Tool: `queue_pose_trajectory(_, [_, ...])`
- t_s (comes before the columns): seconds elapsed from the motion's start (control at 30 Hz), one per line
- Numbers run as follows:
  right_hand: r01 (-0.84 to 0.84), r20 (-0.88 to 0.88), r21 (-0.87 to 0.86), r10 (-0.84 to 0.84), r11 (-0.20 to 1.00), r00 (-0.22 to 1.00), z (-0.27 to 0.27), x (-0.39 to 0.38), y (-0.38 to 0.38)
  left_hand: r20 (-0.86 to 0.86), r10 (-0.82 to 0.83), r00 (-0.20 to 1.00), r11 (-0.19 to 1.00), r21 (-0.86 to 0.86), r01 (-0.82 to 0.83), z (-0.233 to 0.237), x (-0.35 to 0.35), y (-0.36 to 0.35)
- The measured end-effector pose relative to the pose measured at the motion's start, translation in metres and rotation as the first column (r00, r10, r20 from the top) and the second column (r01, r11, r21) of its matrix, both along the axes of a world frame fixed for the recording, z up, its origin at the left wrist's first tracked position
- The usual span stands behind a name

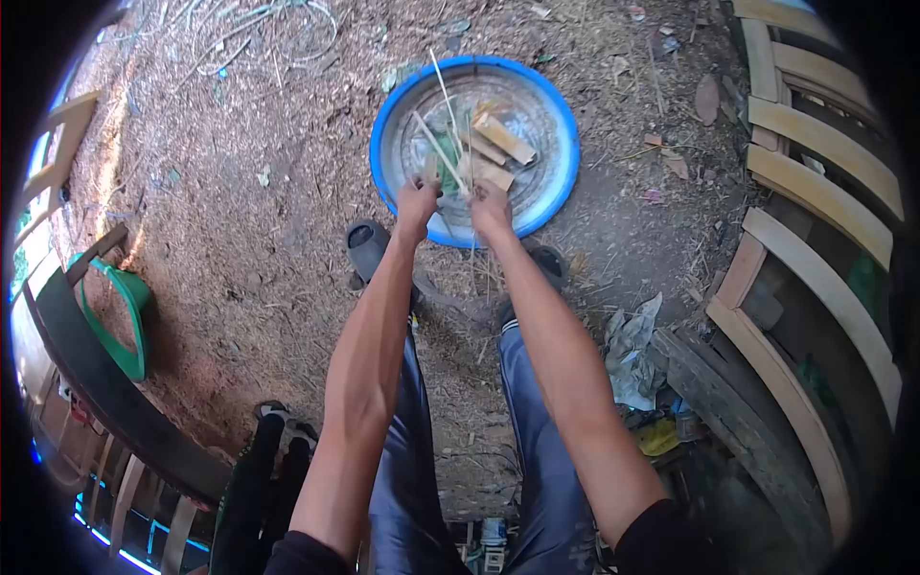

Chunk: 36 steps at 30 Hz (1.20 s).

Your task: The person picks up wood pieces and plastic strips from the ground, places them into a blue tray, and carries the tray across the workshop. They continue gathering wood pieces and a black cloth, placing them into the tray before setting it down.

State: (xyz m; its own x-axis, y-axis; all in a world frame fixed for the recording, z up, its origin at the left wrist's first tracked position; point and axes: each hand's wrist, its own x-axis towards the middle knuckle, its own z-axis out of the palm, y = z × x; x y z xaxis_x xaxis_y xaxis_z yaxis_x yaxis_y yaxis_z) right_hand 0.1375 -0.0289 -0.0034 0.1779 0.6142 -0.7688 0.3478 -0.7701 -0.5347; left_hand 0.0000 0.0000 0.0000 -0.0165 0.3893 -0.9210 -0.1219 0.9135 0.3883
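Note:
My left hand (pixel 419 199) is closed over the near-left rim of a round metal tray (pixel 569 115) with a blue edge. A short, flat, pale piece (pixel 430 169) sticks up from its fingers. Beside it, my right hand (pixel 491 208) pinches thin pale strips (pixel 438 146) that slant up and left over the tray. A few narrow strands hang below that hand. In the tray lie several pale, flat wood-like pieces (pixel 505 137) and something green (pixel 445 161). My fingers partly hide what they grip.
Wooden slatted frames (pixel 819 196) stand along the right. At lower right lies crumpled plastic sheeting (pixel 634 355). A green plastic object (pixel 120 321) sits at left near a dark curved beam (pixel 105 402). Another person's legs (pixel 251 489) show at lower left. Rope (pixel 326 38) lies on the littered ground.

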Motion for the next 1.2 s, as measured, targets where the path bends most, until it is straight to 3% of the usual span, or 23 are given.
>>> queue_pose_trajectory(0.07, [0.025,0.027,0.124,-0.029,0.992,0.999,0.004,0.013,-0.003,-0.098,-0.204,0.974,0.979,-0.004,0.205,0.019,0.013,0.002])
queue_pose_trajectory(0.1, [0.021,0.014,0.082,-0.022,0.996,1.000,-0.032,-0.021,-0.015,-0.103,-0.202,0.974,0.979,-0.047,0.198,-0.017,-0.018,-0.013])
queue_pose_trajectory(0.17, [0.017,-0.013,0.126,-0.015,0.992,1.000,-0.044,-0.024,-0.010,-0.368,-0.234,0.900,0.909,0.246,0.337,-0.029,-0.014,-0.015])
queue_pose_trajectory(0.23, [-0.004,0.015,0.185,0.001,0.983,1.000,-0.034,-0.029,-0.001,-0.335,-0.251,0.908,0.903,0.258,0.344,-0.024,-0.014,-0.009])
queue_pose_trajectory(0.3, [-0.157,0.036,0.025,0.156,0.987,0.987,-0.019,-0.029,0.007,-0.227,-0.360,0.905,0.878,0.246,0.411,-0.016,-0.012,-0.006])
queue_pose_trajectory(0.33, [-0.162,0.037,0.030,0.161,0.986,0.986,-0.015,-0.031,0.009,-0.237,-0.473,0.849,0.809,0.264,0.525,-0.024,-0.014,-0.004])
queue_pose_trajectory(0.37, [-0.192,0.044,0.021,0.191,0.981,0.981,-0.010,-0.032,0.011,-0.239,-0.466,0.852,0.811,0.269,0.519,-0.026,-0.013,-0.004])
queue_pose_trajectory(0.47, [-0.233,0.010,0.078,0.233,0.969,0.973,-0.029,-0.029,0.005,0.000,-0.207,0.978,0.936,0.292,0.198,-0.034,-0.005,-0.005])
queue_pose_trajectory(0.57, [-0.222,-0.059,0.130,0.231,0.966,0.971,-0.017,-0.022,0.003,-0.079,-0.123,0.989,0.940,0.311,0.142,-0.030,-0.003,-0.008])
queue_pose_trajectory(0.6, [-0.208,-0.084,0.128,0.220,0.970,0.972,-0.005,-0.018,0.005,-0.076,-0.117,0.990,0.938,0.319,0.135,-0.034,-0.005,-0.014])
queue_pose_trajectory(0.67, [-0.207,-0.063,0.147,0.218,0.967,0.974,0.023,-0.011,0.001,-0.277,-0.260,0.925,0.850,0.389,0.356,-0.041,-0.018,-0.027])
queue_pose_trajectory(0.73, [-0.290,0.038,0.082,0.287,0.954,0.957,0.055,0.000,-0.004,-0.227,-0.310,0.923,0.885,0.285,0.367,0.016,-0.027,-0.025])
queue_pose_trajectory(0.77, [-0.368,0.122,0.003,0.365,0.930,0.923,0.067,0.009,-0.010,-0.350,-0.390,0.851,0.876,0.144,0.461,0.036,-0.029,-0.029])
queue_pose_trajectory(0.8, [-0.380,0.136,0.011,0.375,0.925,0.917,0.068,0.020,-0.026,-0.356,-0.313,0.881,0.855,0.298,0.424,0.028,-0.037,-0.053])
queue_pose_trajectory(0.83, [-0.351,0.120,-0.113,0.364,0.929,0.924,0.105,0.021,-0.025,-0.220,-0.253,0.942,0.880,0.351,0.319,0.068,-0.045,-0.055])
queue_pose_trajectory(0.87, [-0.415,0.155,-0.093,0.425,0.905,0.892,0.116,0.029,-0.038,-0.129,-0.202,0.971,0.867,0.437,0.239,0.067,-0.056,-0.074])
queue_pose_trajectory(0.9, [-0.423,0.200,-0.016,0.418,0.906,0.886,0.136,0.038,-0.055,-0.185,-0.375,0.908,0.876,0.249,0.412,0.126,-0.073,-0.068])
queue_pose_trajectory(0.93, [-0.405,0.176,0.155,0.378,0.901,0.909,0.144,0.050,-0.072,-0.225,-0.392,0.892,0.869,0.228,0.439,0.123,-0.086,-0.093])
queue_pose_trajectory(0.97, [-0.391,0.182,-0.032,0.390,0.920,0.903,0.196,0.042,-0.061,-0.202,-0.320,0.926,0.880,0.299,0.370,0.136,-0.103,-0.115])
queue_pose_trajectory(1.0, [-0.494,0.210,0.114,0.465,0.862,0.860,0.207,0.053,-0.072,-0.223,-0.446,0.867,0.848,0.206,0.489,0.171,-0.124,-0.118])
queue_pose_trajectory(1.07, [-0.499,0.168,0.005,0.491,0.867,0.855,0.276,0.052,-0.064,-0.380,-0.386,0.840,0.857,0.188,0.479,0.227,-0.158,-0.141])
queue_pose_trajectory(1.17, [-0.482,0.204,0.041,0.465,0.875,0.861,0.296,0.065,-0.078,-0.243,-0.251,0.937,0.961,0.056,0.271,0.319,-0.216,-0.157])
queue_pose_trajectory(1.2, [-0.433,0.197,0.029,0.420,0.901,0.886,0.314,0.060,-0.073,-0.272,-0.171,0.947,0.980,0.048,0.191,0.348,-0.233,-0.161])
